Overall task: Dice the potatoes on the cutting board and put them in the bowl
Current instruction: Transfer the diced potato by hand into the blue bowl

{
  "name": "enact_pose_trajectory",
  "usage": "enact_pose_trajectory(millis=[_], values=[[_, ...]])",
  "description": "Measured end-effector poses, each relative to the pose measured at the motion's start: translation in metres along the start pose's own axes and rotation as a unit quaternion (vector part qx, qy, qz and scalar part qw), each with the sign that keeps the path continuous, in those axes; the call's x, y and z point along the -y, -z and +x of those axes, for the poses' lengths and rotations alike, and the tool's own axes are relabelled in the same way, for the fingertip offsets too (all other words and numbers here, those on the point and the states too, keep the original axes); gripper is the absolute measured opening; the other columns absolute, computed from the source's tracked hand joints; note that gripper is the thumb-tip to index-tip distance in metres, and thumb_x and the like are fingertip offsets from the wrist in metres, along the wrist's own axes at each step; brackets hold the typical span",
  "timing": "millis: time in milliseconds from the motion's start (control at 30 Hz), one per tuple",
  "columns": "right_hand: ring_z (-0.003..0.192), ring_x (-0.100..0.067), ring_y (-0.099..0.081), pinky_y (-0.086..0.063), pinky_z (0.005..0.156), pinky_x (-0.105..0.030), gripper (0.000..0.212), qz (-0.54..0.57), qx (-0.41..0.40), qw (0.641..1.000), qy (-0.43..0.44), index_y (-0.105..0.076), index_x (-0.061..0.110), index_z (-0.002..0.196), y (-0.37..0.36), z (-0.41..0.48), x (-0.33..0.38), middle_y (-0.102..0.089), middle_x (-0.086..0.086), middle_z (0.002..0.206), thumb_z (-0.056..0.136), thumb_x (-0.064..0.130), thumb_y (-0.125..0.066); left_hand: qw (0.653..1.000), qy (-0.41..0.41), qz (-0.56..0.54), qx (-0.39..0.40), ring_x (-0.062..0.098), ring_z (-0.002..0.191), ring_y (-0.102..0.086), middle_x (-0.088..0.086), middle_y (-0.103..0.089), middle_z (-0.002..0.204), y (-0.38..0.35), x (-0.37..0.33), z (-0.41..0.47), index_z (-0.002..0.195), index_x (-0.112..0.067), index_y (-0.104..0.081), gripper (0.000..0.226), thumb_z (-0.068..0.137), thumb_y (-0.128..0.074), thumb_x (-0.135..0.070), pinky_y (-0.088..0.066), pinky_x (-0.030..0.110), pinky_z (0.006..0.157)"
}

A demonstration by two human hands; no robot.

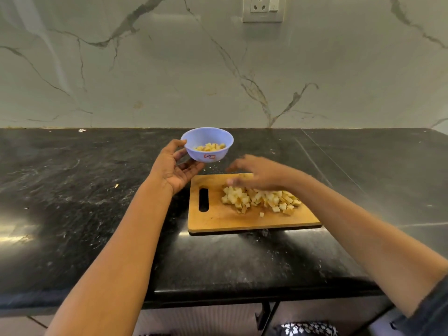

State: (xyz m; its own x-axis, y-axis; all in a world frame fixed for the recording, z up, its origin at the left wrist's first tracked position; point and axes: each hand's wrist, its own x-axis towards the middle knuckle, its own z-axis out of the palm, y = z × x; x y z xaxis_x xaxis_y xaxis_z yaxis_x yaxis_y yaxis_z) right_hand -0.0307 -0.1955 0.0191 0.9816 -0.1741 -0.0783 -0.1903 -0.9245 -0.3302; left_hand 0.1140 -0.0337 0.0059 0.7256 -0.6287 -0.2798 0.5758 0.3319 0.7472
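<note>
My left hand [175, 166] holds a small pale blue bowl [219, 138] from its left side and underneath, lifted just behind the board. Some diced potato [210, 147] lies in the bowl. A wooden cutting board [218, 217] with a slot handle lies on the black counter. On it sits a pile of potato cubes [260, 198]. Motion-blurred, my right hand [254, 173] hovers over the far side of the pile with its fingers spread toward the left; whether it holds any pieces I cannot tell.
The black stone counter [84, 190] runs left and right, speckled with small scraps. A marble-patterned wall with a socket [263, 8] stands behind. The counter's front edge is near my body. No knife is in sight.
</note>
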Motion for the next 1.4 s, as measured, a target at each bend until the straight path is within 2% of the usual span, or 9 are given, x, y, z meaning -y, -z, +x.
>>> enact_pose_trajectory(millis=[100, 233, 400, 500, 633, 767, 1000, 1133, 1400], values=[[0.121, -0.021, -0.04, -0.04, 0.099, -0.042, 0.063, -0.151, 0.009, 0.988, 0.025, -0.039, 0.033, 0.136, -0.024, -0.006, 0.004, -0.041, -0.001, 0.136, 0.084, 0.07, -0.044, 1.0, 0.0, 0.009, -0.001, 0.029, 0.1, -0.062, 0.018, -0.059, 0.11, 0.0, 0.0, 0.001, 0.124, -0.004, -0.055, 0.046, 0.085, -0.064, -0.028, -0.059, 0.032, 0.065], [0.102, -0.016, -0.039, -0.04, 0.082, -0.032, 0.041, -0.213, -0.107, 0.969, 0.064, -0.046, 0.026, 0.127, -0.038, -0.009, 0.003, -0.046, -0.001, 0.122, 0.092, 0.047, -0.045, 1.0, -0.003, 0.016, 0.002, 0.028, 0.099, -0.063, 0.018, -0.06, 0.109, 0.0, 0.003, -0.001, 0.123, -0.004, -0.056, 0.047, 0.084, -0.065, -0.028, -0.058, 0.03, 0.062], [0.092, -0.019, -0.05, -0.034, 0.07, -0.027, 0.016, -0.136, -0.131, 0.98, 0.057, -0.056, 0.017, 0.102, -0.016, -0.007, -0.003, -0.045, 0.002, 0.093, 0.088, 0.027, -0.055, 1.0, -0.002, 0.019, 0.012, 0.027, 0.096, -0.064, 0.018, -0.06, 0.108, -0.003, 0.004, -0.002, 0.123, -0.004, -0.056, 0.046, 0.084, -0.065, -0.027, -0.058, 0.029, 0.061], [0.095, -0.019, -0.054, -0.039, 0.076, -0.029, 0.009, -0.071, -0.098, 0.992, 0.017, -0.06, 0.023, 0.096, 0.001, -0.017, -0.025, -0.053, 0.004, 0.095, 0.088, 0.024, -0.055, 1.0, 0.003, 0.026, 0.016, 0.026, 0.095, -0.064, 0.017, -0.061, 0.106, -0.004, 0.006, -0.002, 0.123, -0.004, -0.056, 0.045, 0.085, -0.064, -0.027, -0.059, 0.029, 0.063], [0.111, -0.015, -0.048, -0.037, 0.089, -0.03, 0.037, 0.018, -0.046, 0.999, 0.005, -0.054, 0.026, 0.125, -0.004, -0.031, -0.044, -0.052, 0.001, 0.119, 0.092, 0.042, -0.053, 0.999, 0.013, 0.039, 0.023, 0.025, 0.09, -0.064, 0.016, -0.061, 0.103, -0.006, 0.008, -0.002, 0.123, -0.004, -0.056, 0.045, 0.085, -0.063, -0.027, -0.058, 0.028, 0.059], [0.111, -0.011, -0.039, -0.035, 0.093, -0.03, 0.071, -0.087, -0.08, 0.992, 0.048, -0.047, 0.03, 0.132, -0.025, -0.032, -0.042, -0.044, 0.004, 0.125, 0.078, 0.074, -0.031, 0.999, 0.014, 0.043, 0.024, 0.025, 0.092, -0.064, 0.017, -0.061, 0.106, -0.005, 0.009, 0.0, 0.123, -0.004, -0.056, 0.045, 0.085, -0.063, -0.027, -0.059, 0.028, 0.062], [0.088, -0.016, -0.048, -0.044, 0.076, -0.032, 0.039, -0.113, -0.105, 0.986, 0.068, -0.054, 0.022, 0.122, -0.024, -0.022, -0.024, -0.046, -0.001, 0.106, 0.091, 0.044, -0.044, 0.998, 0.023, 0.047, 0.019, 0.028, 0.098, -0.064, 0.019, -0.059, 0.115, -0.004, 0.009, 0.002, 0.125, -0.004, -0.056, 0.048, 0.084, -0.065, -0.027, -0.057, 0.029, 0.059], [0.079, -0.015, -0.047, -0.039, 0.068, -0.028, 0.027, -0.104, -0.14, 0.982, 0.068, -0.06, 0.017, 0.112, -0.024, -0.019, -0.018, -0.043, 0.003, 0.093, 0.092, 0.033, -0.052, 0.998, 0.022, 0.052, 0.015, 0.027, 0.097, -0.064, 0.019, -0.059, 0.116, -0.005, 0.01, 0.002, 0.125, -0.005, -0.056, 0.048, 0.083, -0.065, -0.027, -0.057, 0.028, 0.058], [0.073, -0.017, -0.056, -0.046, 0.067, -0.028, 0.006, 0.124, -0.208, 0.97, 0.007, -0.069, 0.012, 0.082, -0.017, -0.012, -0.018, -0.062, -0.004, 0.078, 0.08, 0.016, -0.065, 0.998, 0.029, 0.061, 0.013, 0.027, 0.093, -0.065, 0.018, -0.06, 0.111, -0.006, 0.011, -0.001, 0.125, -0.006, -0.056, 0.046, 0.085, -0.065, -0.026, -0.057, 0.029, 0.057]])
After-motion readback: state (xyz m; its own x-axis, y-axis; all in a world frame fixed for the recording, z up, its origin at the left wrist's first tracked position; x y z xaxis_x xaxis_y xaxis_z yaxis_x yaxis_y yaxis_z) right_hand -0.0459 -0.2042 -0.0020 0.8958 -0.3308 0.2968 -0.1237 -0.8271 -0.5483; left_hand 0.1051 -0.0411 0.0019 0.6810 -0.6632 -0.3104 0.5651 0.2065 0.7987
